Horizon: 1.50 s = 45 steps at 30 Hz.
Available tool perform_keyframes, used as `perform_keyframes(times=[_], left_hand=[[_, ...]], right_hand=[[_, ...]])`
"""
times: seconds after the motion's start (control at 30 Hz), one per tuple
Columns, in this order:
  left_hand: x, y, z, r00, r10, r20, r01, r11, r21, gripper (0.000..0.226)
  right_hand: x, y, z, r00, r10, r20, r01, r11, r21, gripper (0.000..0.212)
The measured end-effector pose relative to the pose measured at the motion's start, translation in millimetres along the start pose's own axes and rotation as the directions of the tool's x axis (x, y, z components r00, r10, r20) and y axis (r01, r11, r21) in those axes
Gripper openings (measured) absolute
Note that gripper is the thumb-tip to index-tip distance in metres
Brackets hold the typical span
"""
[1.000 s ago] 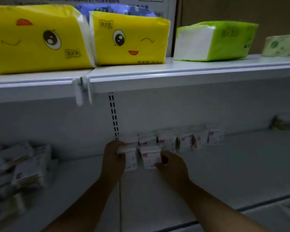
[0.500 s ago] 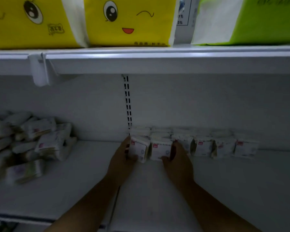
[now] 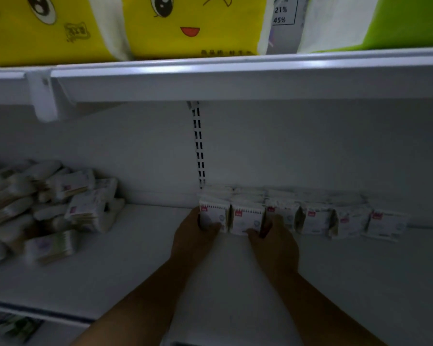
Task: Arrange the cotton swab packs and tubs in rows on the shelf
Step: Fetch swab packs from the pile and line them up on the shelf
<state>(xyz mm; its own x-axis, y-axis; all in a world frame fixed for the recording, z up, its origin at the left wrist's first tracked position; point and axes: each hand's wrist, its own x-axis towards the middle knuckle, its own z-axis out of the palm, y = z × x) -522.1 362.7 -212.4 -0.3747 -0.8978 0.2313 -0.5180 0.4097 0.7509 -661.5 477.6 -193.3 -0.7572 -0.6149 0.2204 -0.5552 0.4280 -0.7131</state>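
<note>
A row of several white cotton swab packs with red labels stands along the back wall of the white shelf (image 3: pixel 140 265). My left hand (image 3: pixel 194 236) grips the leftmost pack (image 3: pixel 214 214), thumb across its front. Beside it, my right hand (image 3: pixel 273 242) holds the second pack (image 3: pixel 246 217), thumb under its lower edge and fingers behind its right side. More packs (image 3: pixel 313 219) continue the row to the right, ending at the last pack (image 3: pixel 385 224). Another row of packs sits behind them against the wall.
A loose heap of swab packs (image 3: pixel 48 208) lies at the shelf's left. Above, an upper shelf (image 3: pixel 235 78) carries yellow tissue packs (image 3: pixel 185 23) and a green pack (image 3: pixel 398 21). A slotted upright (image 3: pixel 199 146) runs down the back wall.
The view has dropped and closed in on the shelf. Both hands stay on the two front left packs, which now stand straighter, side by side in line with the row.
</note>
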Motion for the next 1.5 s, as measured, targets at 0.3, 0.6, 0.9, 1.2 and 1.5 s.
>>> perform_keyframes(times=[0.3,0.6,0.9,1.2,1.5], left_hand=[[-28.4,16.0,-32.2,0.999,-0.008,0.045,0.003,0.994,0.113,0.064],[-58.3,-40.8,-232.8,0.974,0.008,0.224,-0.146,0.781,0.607,0.063],[-108.1,-125.1,-413.5,0.983,-0.098,0.158,-0.062,0.63,0.774,0.064],[-89.6,-135.2,-401.3,0.978,0.019,0.206,-0.142,0.787,0.601,0.059],[-11.8,-122.3,-380.9,0.987,0.098,0.129,-0.158,0.76,0.63,0.061]], right_hand=[[-9.4,-2.8,-13.8,0.995,-0.099,-0.021,0.098,0.995,-0.018,0.029],[-67.0,-67.7,-11.3,0.752,-0.573,0.324,0.653,0.584,-0.482,0.012],[-125.3,-203.2,68.2,0.641,-0.463,0.612,0.734,0.602,-0.313,0.061],[-141.7,-223.4,93.0,0.672,-0.355,0.651,0.687,0.627,-0.368,0.062],[-92.6,-261.1,147.4,0.667,-0.51,0.543,0.729,0.6,-0.331,0.063]])
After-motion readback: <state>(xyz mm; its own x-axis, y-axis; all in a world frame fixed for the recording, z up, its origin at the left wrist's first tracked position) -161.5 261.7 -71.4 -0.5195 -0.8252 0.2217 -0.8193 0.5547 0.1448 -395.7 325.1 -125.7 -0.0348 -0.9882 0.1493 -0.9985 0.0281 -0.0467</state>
